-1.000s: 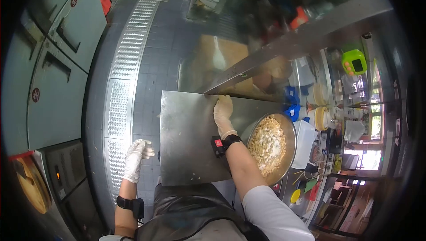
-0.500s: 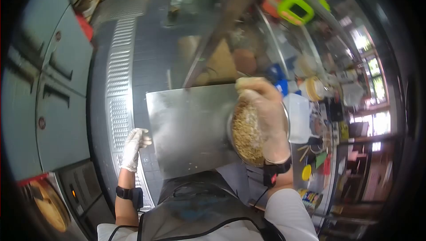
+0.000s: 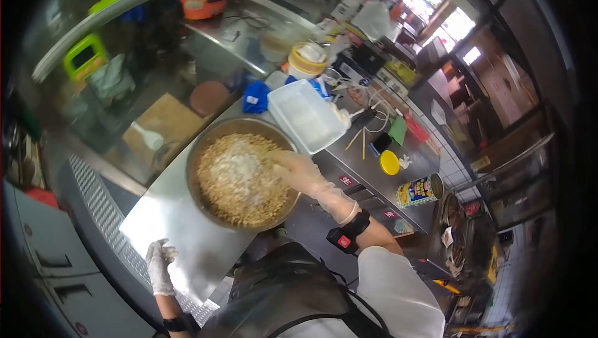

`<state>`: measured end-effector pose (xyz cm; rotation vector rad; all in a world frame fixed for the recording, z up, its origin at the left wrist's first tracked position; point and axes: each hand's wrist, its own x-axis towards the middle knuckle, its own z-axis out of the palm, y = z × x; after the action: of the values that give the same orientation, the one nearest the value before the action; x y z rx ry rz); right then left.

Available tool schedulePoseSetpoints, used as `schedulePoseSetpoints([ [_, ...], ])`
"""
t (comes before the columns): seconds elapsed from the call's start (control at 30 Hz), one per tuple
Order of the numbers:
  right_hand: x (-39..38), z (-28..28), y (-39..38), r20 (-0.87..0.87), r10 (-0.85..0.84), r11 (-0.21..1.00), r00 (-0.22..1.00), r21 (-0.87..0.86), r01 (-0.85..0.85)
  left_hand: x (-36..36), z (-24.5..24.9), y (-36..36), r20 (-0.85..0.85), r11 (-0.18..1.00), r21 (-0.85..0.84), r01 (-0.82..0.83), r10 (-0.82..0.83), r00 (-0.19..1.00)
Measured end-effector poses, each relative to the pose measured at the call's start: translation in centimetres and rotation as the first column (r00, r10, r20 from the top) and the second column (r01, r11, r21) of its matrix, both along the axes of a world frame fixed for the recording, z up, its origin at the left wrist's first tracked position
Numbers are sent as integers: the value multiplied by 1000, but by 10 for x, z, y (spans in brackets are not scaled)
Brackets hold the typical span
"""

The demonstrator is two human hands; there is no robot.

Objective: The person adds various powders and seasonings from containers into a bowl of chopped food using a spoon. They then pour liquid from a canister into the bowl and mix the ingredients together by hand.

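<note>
My right hand [image 3: 299, 175], in a clear glove, reaches over the right rim of a wide metal bowl [image 3: 194, 204]. Its stretched fingers lie close over the tan crumbs [image 3: 249, 208], which look like chopped nuts. White powder [image 3: 235, 170] is heaped on the middle of them. Under the bowl is a smooth metal worktop [image 3: 163, 213]. At the worktop's lower left edge my left hand [image 3: 161, 266], in a white glove, has loosely bent fingers and holds nothing.
A translucent plastic tub [image 3: 306, 117] stands right of the bowl. Beyond it are a yellow-rimmed tub [image 3: 306, 58] and a blue packet [image 3: 255, 97]. A yellow lid [image 3: 389, 162] and a printed tin [image 3: 420, 191] sit on the right counter. Behind glass lies a cutting board [image 3: 163, 123].
The view has swung right, bringing the bowl to the middle and more of the right counter into sight. My right hand has moved back from the bowl's far rim to its right side.
</note>
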<state>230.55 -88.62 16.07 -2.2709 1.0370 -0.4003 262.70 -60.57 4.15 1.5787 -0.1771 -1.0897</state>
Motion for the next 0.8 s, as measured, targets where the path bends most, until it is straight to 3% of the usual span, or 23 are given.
schedulePoseSetpoints([
  [0.13,-56,-24,-45,-8,-27,998,1000,57,28,-21,3,-17,48,996,63,-67,64,997],
  [0.3,-112,-45,-107,257,-138,982,957,165,97,-56,10,-36,104,983,119,-143,131,986],
  [0.5,-163,-68,-191,376,-149,980,915,180,86,-117,50,-82,152,938,202,-282,254,955],
  [0.6,-176,-78,-226,397,-169,971,902,222,84,-147,82,-117,266,943,270,-193,120,956],
  [0.7,-186,-98,-252,458,-196,972,867,209,109,-167,98,-138,322,928,300,-220,119,939],
  [0.8,-191,-100,-262,403,-229,941,886,323,96,-175,109,-157,368,917,324,-233,105,924],
])
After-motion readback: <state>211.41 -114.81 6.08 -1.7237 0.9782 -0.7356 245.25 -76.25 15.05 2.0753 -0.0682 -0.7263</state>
